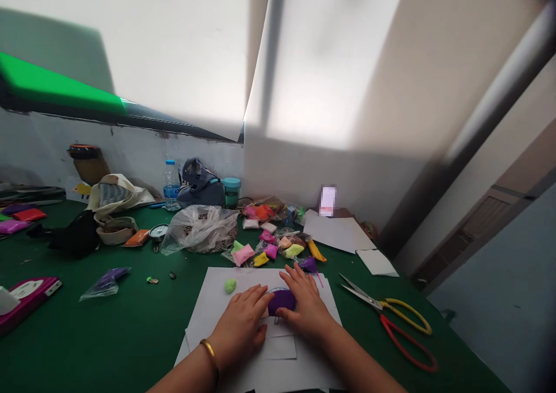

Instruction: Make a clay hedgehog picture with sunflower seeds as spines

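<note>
Grips loosely open, our left hand (241,322) and right hand (310,310) are touching flattened purple clay (282,303); at six o'clock, white paper (280,348) is showing bare.

Purple clay (281,303) between the fingers; light-green lump (230,286) beyond the left fingertips; white paper (278,377) beneath them.

Left hand (245,317) and right hand (306,306) touch a flat purple clay-like piece (282,303) over white paper sheets (208,317); red-and-yellow-handled metal scissors (377,304) lie at three o'clock.
</note>
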A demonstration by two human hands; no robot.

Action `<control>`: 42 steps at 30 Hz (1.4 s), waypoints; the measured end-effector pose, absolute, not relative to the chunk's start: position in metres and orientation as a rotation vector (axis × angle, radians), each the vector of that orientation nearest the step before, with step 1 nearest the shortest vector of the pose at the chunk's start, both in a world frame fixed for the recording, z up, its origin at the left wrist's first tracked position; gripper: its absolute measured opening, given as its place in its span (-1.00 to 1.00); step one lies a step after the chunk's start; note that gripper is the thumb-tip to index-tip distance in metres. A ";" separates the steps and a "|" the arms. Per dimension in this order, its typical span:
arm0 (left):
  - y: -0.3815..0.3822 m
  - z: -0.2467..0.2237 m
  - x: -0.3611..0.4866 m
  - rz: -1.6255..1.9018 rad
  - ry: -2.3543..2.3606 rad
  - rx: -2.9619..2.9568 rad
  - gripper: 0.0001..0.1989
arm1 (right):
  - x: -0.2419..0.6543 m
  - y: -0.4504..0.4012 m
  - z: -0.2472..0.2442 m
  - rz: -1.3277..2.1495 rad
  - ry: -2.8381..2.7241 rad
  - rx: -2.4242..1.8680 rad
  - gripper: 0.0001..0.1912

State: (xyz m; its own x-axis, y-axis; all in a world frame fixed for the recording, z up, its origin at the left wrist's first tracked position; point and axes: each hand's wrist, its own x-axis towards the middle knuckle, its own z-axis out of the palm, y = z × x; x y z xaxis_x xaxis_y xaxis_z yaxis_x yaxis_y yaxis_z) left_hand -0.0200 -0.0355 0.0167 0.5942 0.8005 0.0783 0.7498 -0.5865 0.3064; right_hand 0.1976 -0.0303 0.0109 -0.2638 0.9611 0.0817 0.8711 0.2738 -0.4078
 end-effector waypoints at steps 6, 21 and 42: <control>-0.037 0.015 -0.018 0.393 1.219 2.649 -0.40 | 0.195 -0.026 0.011 0.499 -2.231 -1.706 -0.20; -0.034 0.006 -0.021 0.492 1.154 2.702 -0.50 | 0.202 -0.020 0.005 0.594 -2.123 -1.661 -0.20; -0.036 0.009 -0.018 0.439 0.958 3.021 -0.48 | 0.208 -0.025 0.011 0.573 -2.201 -1.774 -0.17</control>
State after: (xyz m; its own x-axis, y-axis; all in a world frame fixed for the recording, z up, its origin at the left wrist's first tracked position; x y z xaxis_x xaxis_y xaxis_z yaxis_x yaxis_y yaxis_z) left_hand -0.0178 -0.0356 0.0087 0.7832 0.5572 0.2760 0.5731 -0.8191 0.0274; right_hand 0.2078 -0.0255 0.0114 -0.2235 0.9736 -0.0462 0.8726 0.1787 -0.4546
